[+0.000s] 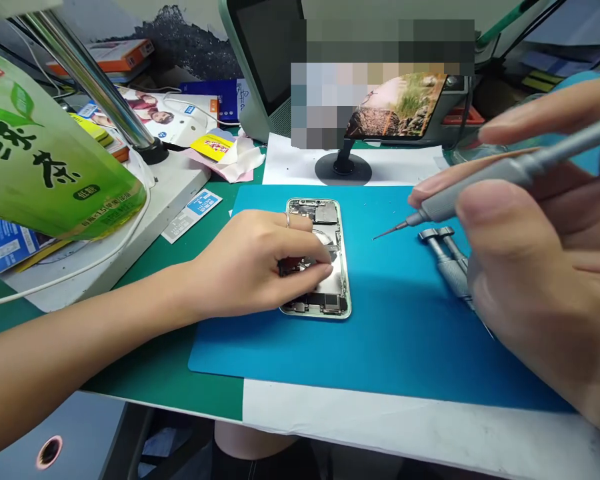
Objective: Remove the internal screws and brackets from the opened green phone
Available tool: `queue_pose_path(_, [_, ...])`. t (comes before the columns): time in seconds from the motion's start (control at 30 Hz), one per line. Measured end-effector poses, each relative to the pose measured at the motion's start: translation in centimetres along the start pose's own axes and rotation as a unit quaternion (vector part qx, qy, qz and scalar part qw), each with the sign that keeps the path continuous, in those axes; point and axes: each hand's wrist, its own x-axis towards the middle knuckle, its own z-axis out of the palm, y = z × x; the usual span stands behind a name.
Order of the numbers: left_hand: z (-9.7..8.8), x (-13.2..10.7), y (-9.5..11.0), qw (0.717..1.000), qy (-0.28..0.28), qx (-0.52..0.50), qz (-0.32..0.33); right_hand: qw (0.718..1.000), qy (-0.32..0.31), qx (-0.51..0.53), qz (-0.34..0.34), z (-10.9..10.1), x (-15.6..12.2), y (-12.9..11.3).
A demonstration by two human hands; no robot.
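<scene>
An opened smartphone (336,280) lies on the blue mat (390,340) with its inner parts exposed. Over its middle is my left hand (260,263), wearing a ring, with thumb and index fingertips pinched together; whatever they may hold is too small to make out. That hand hides part of the phone's left side. My right hand (540,267) grips a grey precision screwdriver (460,190), its thin tip pointing left and down above the mat, apart from the phone. Below and beside it, two more screwdrivers (450,267) lie on the mat, partly hidden by the right hand.
Behind the mat, a phone with a lit picture (405,107) sits on a round-based stand (343,170), near a dark-screened device (270,53). A green tea bag (55,153), metal lamp post (100,87) and white cable (105,260) crowd the left. White paper (380,420) covers the front edge.
</scene>
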Motion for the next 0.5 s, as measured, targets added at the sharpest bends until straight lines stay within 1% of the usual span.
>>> queue_pose_path(0.03, [0.0,0.2,0.0,1.000,-0.005,0.007,-0.010,1.000,0.029,0.001,0.008,0.2,0.2,0.3])
queue_pose_path(0.1, [-0.2,0.6,0.0,0.999,-0.014,0.020,-0.034,0.998,0.068,0.016,0.004,0.6,0.4,0.8])
queue_pose_path(0.17, [-0.4,1.1,0.2,0.998,-0.015,0.032,-0.057,0.995,0.084,0.045,-0.011,0.9,0.6,1.1])
queue_pose_path(0.27, [-0.4,2.2,0.9,0.996,-0.011,0.045,-0.074,0.991,0.087,0.089,-0.052,1.0,0.6,1.1])
queue_pose_path(0.37, [0.0,3.6,1.5,0.997,-0.016,0.031,-0.064,0.989,0.082,0.087,-0.092,0.8,0.7,1.1])
queue_pose_path(0.5, [0.5,4.8,1.7,0.999,-0.010,0.012,-0.036,0.988,0.094,0.080,-0.093,0.4,0.9,1.3])
